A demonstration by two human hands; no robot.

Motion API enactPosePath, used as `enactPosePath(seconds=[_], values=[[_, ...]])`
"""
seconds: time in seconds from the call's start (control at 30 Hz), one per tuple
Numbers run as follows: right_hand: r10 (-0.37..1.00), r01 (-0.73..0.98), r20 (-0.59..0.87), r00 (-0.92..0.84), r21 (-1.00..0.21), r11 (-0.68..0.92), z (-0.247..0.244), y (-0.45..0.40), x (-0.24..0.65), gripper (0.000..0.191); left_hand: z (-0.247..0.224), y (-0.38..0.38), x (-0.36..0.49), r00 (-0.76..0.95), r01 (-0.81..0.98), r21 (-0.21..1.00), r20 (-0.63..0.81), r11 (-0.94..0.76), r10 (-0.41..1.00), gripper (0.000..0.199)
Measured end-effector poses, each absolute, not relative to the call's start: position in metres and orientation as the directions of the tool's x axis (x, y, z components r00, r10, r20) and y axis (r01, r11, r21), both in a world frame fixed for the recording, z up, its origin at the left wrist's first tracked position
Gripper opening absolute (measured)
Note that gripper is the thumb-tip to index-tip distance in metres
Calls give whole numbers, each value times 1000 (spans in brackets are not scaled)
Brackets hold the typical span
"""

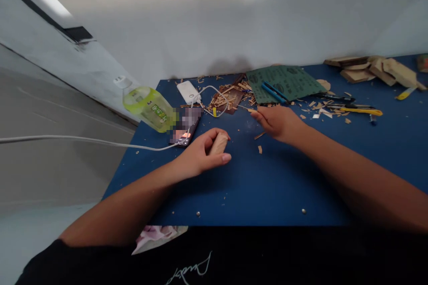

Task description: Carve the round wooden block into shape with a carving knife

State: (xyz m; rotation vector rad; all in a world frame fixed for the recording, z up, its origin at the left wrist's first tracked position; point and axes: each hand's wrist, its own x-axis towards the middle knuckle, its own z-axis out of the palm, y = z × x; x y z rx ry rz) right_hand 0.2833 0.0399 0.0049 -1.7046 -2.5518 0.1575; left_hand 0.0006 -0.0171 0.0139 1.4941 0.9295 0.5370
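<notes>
A small pale wooden piece (219, 144) rests in my left hand (203, 153), with the fingers curled behind it and the thumb along its near side. To the right, my right hand (279, 123) is closed round a thin tool (246, 108); its narrow tip points left, toward the wood shavings (230, 96). The handle is mostly hidden in my fist. The two hands are apart, both over the blue table (254, 187). A small wood chip (260, 149) lies between them.
A phone (187, 127), white power bank (188, 92) with cable and a tilted yellow-green bottle (150, 107) are at the left. Behind my right hand lie green sandpaper (301, 81) and blue pens. Wooden blocks (381, 70) and a yellow cutter (363, 111) sit at the right.
</notes>
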Motion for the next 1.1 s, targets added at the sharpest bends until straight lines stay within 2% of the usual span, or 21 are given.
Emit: enactPosePath(seconds=[0.1,0.23,0.33,0.4,0.47,0.5,0.57,0.7,0.77,0.83,0.93,1.1], values=[[824,786,48,-565,-273,555,5,22,272,64,7,-13,1,486,230,972,-160,51,859,59],[726,673,39,-686,-347,654,6,-8,252,58,5,-15,4,520,200,978,-164,67,838,55],[719,678,21,-695,-313,665,7,-10,250,59,7,-18,5,587,180,978,-196,109,786,52],[746,724,-3,-665,-244,645,6,1,255,59,8,-18,6,585,140,973,-233,186,777,51],[818,812,-33,-574,-151,564,4,18,265,58,9,-18,6,584,106,961,-268,256,766,54],[874,873,-49,-483,-111,475,3,26,270,59,9,-17,7,591,94,957,-276,276,758,57],[926,924,-42,-375,-90,371,1,38,280,61,8,-15,7,602,92,956,-277,280,749,62],[861,842,37,-507,-190,504,1,30,277,64,6,-11,7,478,170,972,-227,164,848,59],[787,760,24,-616,-246,602,2,16,267,62,6,-11,8,428,249,966,-179,75,886,58],[755,727,13,-655,-261,635,3,4,258,60,8,-13,8,421,311,950,-140,2,896,58],[765,752,-11,-643,-199,629,5,0,254,58,10,-16,9,422,375,926,-128,-45,897,60],[825,827,-57,-562,-55,559,5,14,261,55,6,-9,10,371,442,897,-155,-27,915,64]])
